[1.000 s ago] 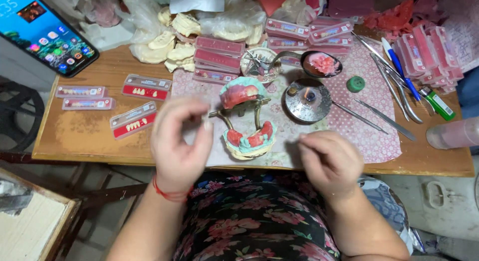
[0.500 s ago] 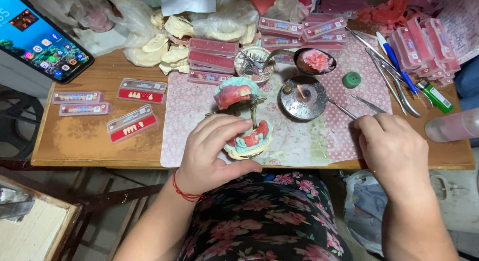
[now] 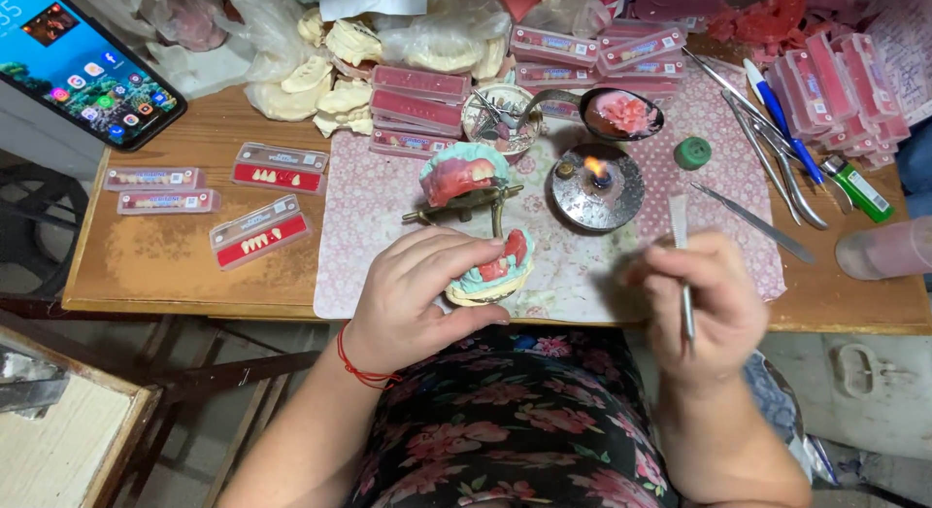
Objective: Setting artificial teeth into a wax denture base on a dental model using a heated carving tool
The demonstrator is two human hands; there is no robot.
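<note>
My left hand (image 3: pixel 422 294) grips the lower half of a hinged dental model (image 3: pixel 490 275), pale green with red wax, near the table's front edge. Its upper half (image 3: pixel 461 173) stands tilted open on a brass frame behind it. A thin metal spatula (image 3: pixel 682 265) is held upright in my right hand (image 3: pixel 704 299), blade pointing away from me. Just beyond that blade a small metal burner (image 3: pixel 594 186) carries a lit flame.
A patterned pink mat (image 3: pixel 369 217) covers the wooden table (image 3: pixel 165 255). Red tooth cards (image 3: pixel 260 231) lie left, a phone (image 3: pixel 83 66) far left. Metal tools (image 3: pixel 767 139), a green lighter (image 3: pixel 859 187), pink boxes (image 3: pixel 845 81) and a spoon of pink wax (image 3: pixel 621 113) sit right and behind.
My left hand came down onto the lower model and closed on it. My right hand went to the right, picked up the spatula and brought it back toward the burner.
</note>
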